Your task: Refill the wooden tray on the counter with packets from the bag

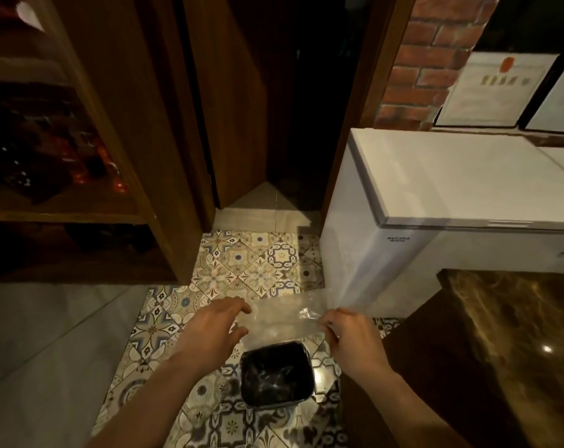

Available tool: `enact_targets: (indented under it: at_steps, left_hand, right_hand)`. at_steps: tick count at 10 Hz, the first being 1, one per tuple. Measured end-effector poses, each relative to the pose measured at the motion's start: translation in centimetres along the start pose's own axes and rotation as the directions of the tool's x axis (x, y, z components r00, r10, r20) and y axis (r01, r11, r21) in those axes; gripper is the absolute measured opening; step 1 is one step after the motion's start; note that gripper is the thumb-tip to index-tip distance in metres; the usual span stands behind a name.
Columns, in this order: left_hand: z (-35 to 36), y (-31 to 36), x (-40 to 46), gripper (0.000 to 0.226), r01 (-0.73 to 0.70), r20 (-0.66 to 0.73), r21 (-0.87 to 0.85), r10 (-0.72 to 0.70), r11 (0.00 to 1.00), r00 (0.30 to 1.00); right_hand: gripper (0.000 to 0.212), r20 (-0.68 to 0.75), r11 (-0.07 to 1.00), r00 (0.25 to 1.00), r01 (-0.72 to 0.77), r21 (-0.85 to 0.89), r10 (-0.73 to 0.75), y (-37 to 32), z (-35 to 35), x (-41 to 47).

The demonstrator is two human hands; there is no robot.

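A clear, crumpled plastic bag (285, 318) hangs in the air between my hands, above a small black-lined waste bin (276, 373) on the patterned floor. My right hand (348, 334) pinches the bag's right edge. My left hand (217, 324) is at the bag's left edge with fingers spread; I cannot tell if it touches the plastic. The bag looks empty. No wooden tray or packets are in view.
A dark marble counter (513, 334) stands at the right. Behind it is a white chest freezer (452, 189). Wooden shelves (64, 189) with dark and red items fill the left. An open dark doorway (274, 124) lies ahead.
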State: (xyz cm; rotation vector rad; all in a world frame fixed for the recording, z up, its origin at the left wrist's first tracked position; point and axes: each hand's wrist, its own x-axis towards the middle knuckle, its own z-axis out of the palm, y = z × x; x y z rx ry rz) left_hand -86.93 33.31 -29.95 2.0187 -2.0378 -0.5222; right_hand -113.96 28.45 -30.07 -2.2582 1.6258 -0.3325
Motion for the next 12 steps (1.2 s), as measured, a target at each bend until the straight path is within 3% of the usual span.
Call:
enact_targets:
  at_steps: [3, 6, 8, 10, 12]
  left_hand:
    - [4.5, -4.2, 0.0, 0.032, 0.075, 0.069, -0.023, -0.073, 0.997, 0.995]
    - [11.6, -9.6, -0.2, 0.032, 0.114, 0.161, -0.036, -0.107, 0.993, 0.981]
    - [14.0, -12.1, 0.0, 0.031, 0.143, 0.212, -0.026, -0.134, 0.989, 0.968]
    - [11.7, -11.8, 1.6, 0.031, 0.136, 0.19, -0.021, -0.129, 0.99, 0.973]
    - [8.5, -9.0, 3.3, 0.049, 0.088, 0.127, -0.035, -0.083, 0.996, 0.988]
  right_hand:
    - [0.023, 0.232, 0.983, 0.961, -0.118, -0.139, 0.148, 1.4, 7.8, -0.6]
    - [0.03, 0.311, 0.943, 0.898, -0.251, -0.22, 0.312, 3.8, 19.3, 0.7]
    - [0.039, 0.371, 0.956, 0.882, -0.278, -0.09, 0.291, 4.8, 24.3, 0.7]
    - [0.047, 0.424, 0.96, 0.87, -0.281, 0.003, 0.254, 4.8, 21.5, 0.6]
    - [0.061, 0.415, 0.975, 0.886, -0.223, -0.006, 0.205, 4.2, 16.0, 1.7]
